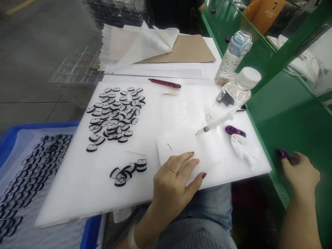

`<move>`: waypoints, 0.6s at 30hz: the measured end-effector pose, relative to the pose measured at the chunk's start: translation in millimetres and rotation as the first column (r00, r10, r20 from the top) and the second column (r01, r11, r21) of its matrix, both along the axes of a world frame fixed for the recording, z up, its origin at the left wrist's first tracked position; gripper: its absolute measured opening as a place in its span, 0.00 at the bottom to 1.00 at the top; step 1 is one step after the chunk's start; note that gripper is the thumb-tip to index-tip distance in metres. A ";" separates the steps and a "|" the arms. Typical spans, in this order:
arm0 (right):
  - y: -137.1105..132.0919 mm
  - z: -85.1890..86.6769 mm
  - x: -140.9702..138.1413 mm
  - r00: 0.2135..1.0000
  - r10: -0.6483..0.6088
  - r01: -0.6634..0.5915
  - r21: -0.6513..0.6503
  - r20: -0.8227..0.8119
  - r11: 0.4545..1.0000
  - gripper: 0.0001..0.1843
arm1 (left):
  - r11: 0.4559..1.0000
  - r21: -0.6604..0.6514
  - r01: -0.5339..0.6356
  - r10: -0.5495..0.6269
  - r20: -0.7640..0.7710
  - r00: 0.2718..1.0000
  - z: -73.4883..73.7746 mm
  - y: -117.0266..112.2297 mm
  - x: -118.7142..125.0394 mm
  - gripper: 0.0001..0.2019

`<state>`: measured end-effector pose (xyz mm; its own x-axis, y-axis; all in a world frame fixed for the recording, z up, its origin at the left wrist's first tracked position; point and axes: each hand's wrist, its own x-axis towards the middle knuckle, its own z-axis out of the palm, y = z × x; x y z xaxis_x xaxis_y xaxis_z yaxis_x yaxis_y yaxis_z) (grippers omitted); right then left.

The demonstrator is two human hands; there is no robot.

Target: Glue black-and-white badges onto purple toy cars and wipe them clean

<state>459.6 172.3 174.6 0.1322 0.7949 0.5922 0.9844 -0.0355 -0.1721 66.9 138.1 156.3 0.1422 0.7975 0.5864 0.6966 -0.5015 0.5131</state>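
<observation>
My left hand (174,180) lies flat on the white foam board (77,180), fingers stretched out, a gold ring on one finger; it holds nothing. A small group of black-and-white shield-shaped pieces (128,172) lies just to its left. A large spread of the same pieces (114,114) covers the board's far left. My right hand (301,171) is off the board over the green surface (285,114), fingers curled at a small purple object (284,154); whether it grips it is unclear.
A syringe (216,124), a clear bottle (230,93), a purple toy car (235,131) beside a white cloth (242,147), a red utility knife (164,83) and a dotted bottle (234,53) are on the board's far side. A blue tray (90,228) of pieces sits left.
</observation>
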 end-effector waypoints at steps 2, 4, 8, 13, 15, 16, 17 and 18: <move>10.0 -0.7 -15.1 1.000 0.026 -0.026 -0.018 0.001 0.999 0.03 | 1.000 0.005 -0.007 0.007 -0.005 1.000 -0.7 0.0 0.9 0.06; 27.0 -3.7 -49.5 0.995 0.101 -0.101 -0.075 -0.014 0.992 0.08 | 1.000 0.005 -0.009 0.009 -0.007 1.000 -1.1 -0.5 1.0 0.06; 69.9 -7.3 -111.8 0.950 0.312 -0.298 -0.234 0.021 0.925 0.12 | 1.000 -0.015 -0.005 0.005 -0.020 1.000 -0.6 -1.8 0.1 0.06; 92.5 1.9 -125.3 0.843 0.505 -0.441 -0.300 0.186 0.846 0.15 | 1.000 -0.015 -0.003 0.003 -0.016 1.000 -1.1 -1.9 0.1 0.06; 88.8 9.5 -123.1 0.812 0.531 -0.474 -0.259 0.240 0.842 0.14 | 1.000 -0.012 -0.009 0.008 -0.013 1.000 -1.8 -1.7 0.9 0.06; 84.3 14.5 -123.4 0.801 0.536 -0.492 -0.218 0.268 0.843 0.13 | 1.000 -0.014 -0.011 0.011 -0.012 1.000 -2.3 -1.6 1.2 0.07; 78.2 20.3 -125.5 0.789 0.539 -0.511 -0.174 0.293 0.842 0.11 | 1.000 -0.016 -0.013 0.013 -0.013 1.000 -2.6 -1.5 1.5 0.07; 70.6 26.5 -129.8 0.768 0.558 -0.551 -0.121 0.315 0.826 0.09 | 1.000 -0.017 -0.012 0.011 -0.018 1.000 -2.7 -1.6 1.5 0.09</move>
